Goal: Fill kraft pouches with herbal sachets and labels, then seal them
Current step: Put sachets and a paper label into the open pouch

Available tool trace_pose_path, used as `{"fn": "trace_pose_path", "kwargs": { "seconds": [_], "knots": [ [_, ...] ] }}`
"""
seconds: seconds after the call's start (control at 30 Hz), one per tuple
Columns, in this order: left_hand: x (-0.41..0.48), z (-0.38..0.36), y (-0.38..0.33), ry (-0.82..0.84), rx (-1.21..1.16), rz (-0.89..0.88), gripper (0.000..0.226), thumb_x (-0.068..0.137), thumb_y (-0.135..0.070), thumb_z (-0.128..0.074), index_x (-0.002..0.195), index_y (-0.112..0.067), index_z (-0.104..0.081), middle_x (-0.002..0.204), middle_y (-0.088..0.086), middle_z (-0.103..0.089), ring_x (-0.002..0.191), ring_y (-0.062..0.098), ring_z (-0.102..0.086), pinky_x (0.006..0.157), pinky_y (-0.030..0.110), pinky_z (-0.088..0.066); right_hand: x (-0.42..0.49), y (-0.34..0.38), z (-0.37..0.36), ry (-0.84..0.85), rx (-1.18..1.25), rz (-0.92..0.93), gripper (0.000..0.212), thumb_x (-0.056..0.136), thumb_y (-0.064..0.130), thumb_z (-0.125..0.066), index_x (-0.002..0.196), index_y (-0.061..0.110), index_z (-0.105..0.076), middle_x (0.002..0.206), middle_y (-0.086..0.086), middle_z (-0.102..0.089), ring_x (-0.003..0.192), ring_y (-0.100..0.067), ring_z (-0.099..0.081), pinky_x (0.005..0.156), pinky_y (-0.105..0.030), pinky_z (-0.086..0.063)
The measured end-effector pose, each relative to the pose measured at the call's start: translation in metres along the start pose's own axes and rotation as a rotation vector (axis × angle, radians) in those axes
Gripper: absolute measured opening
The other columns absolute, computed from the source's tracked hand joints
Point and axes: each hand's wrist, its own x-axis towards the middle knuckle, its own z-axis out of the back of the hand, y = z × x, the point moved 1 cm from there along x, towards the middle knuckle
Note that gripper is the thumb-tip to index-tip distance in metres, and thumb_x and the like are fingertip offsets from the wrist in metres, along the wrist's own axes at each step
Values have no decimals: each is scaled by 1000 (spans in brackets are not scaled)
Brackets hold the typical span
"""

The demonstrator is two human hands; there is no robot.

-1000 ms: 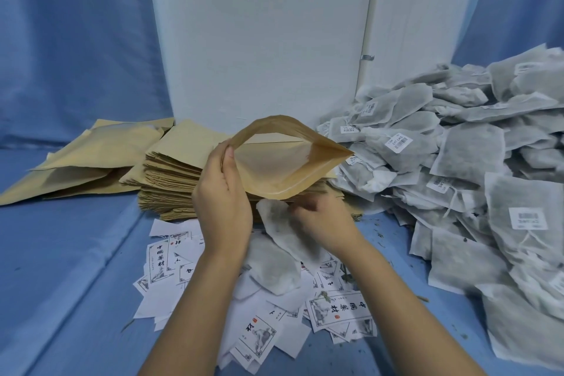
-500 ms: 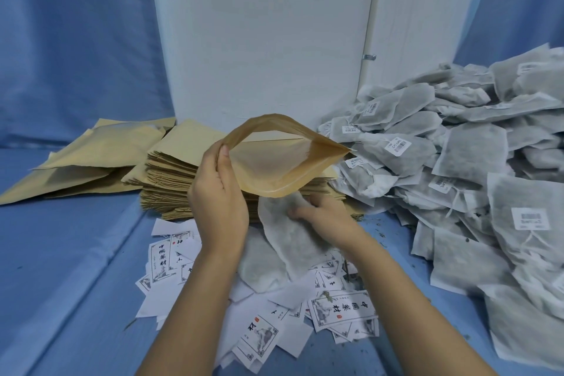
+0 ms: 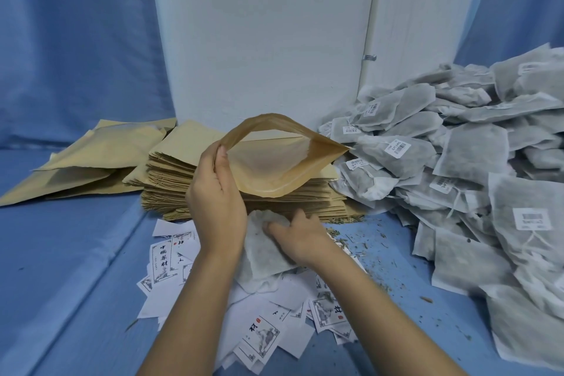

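Note:
My left hand (image 3: 216, 201) grips the near left edge of a kraft pouch (image 3: 280, 159) and holds it up with its mouth gaping toward me. Just below the pouch, my right hand (image 3: 297, 233) grips a grey-white herbal sachet (image 3: 264, 253), lifted off the paper labels (image 3: 262, 336) scattered on the blue cloth. The sachet's top edge sits under the pouch's lower lip, outside it. A tall stack of flat kraft pouches (image 3: 183, 180) lies behind my hands. A large heap of sachets (image 3: 476, 168) with barcode tags fills the right side.
Several kraft pouches (image 3: 91, 156) lie loose at the far left. A white panel (image 3: 262, 40) stands upright behind the stack. Herb crumbs (image 3: 369, 241) speckle the blue cloth between the labels and the sachet heap.
My right hand has closed on the sachet and drawn it up and leftward, bunching it under the pouch. The left hand keeps the pouch open in much the same place.

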Motion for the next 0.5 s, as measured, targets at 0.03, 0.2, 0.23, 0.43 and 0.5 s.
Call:
{"fn": "trace_pose_path", "kwargs": {
  "seconds": [0.03,0.2,0.23,0.43,0.5],
  "knots": [
    [0,0,0,-6,1,-6,33,101,-24,-40,119,-7,-63,106,5,-68,92,8,-56,76,8,-36,-1,1,-2,-6,-47,3,70,90,59,-42,139,9,-32,141,-19,-36,132,-36,-33,102,-42,-33],
    [3,4,-1,-22,37,-86,32,100,-20,-41,115,-5,-64,101,-10,-59,87,-5,-47,74,-6,-28,-7,3,-12,-51,-258,3,65,88,65,-39,125,12,-34,132,-15,-48,126,-32,-38,97,-44,-35],
    [5,6,0,-27,51,-87,32,99,-20,-41,116,-5,-64,103,-9,-59,90,-2,-50,75,-7,-26,-8,4,-13,-42,-252,-2,66,87,65,-42,124,12,-34,132,-13,-49,126,-32,-40,96,-44,-36],
    [10,12,6,-53,66,-85,34,98,-20,-40,116,-2,-63,107,1,-64,96,-2,-49,77,-9,-24,-8,4,-17,3,-154,38,56,77,61,-61,108,15,-55,114,-7,-61,112,-27,-55,85,-33,-45],
    [10,11,8,-48,73,-86,34,98,-20,-40,116,-2,-63,110,6,-66,99,6,-50,77,-8,-24,-8,5,-19,-18,-128,60,58,75,58,-65,112,15,-54,118,-7,-56,116,-27,-51,85,-34,-44]
  ]
}}
